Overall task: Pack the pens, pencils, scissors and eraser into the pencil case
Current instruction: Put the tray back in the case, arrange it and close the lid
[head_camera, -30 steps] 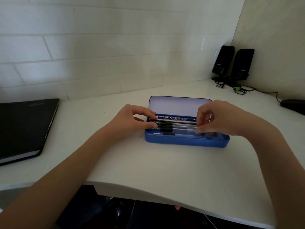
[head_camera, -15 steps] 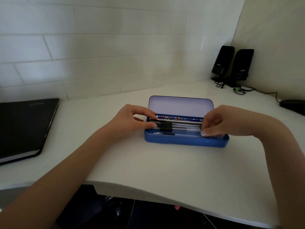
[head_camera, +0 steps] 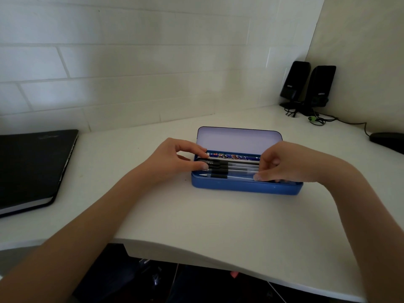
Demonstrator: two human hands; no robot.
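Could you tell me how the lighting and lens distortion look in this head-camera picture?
Head view: soft, dim light, no harsh glare; the wide lens bows the desk front edge; the pencil case is fairly sharp, but the pens blur together, and the speakers sit dark in the corner.

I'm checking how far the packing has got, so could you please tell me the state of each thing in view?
Pencil case: open, lid upright.
Pens: lying side by side inside the case.
Patterned pencil: lying along the case's back wall.
Left hand: fingertips on the pens' capped ends.
Right hand: fingertips on the pens' other ends.
Notebook: closed.
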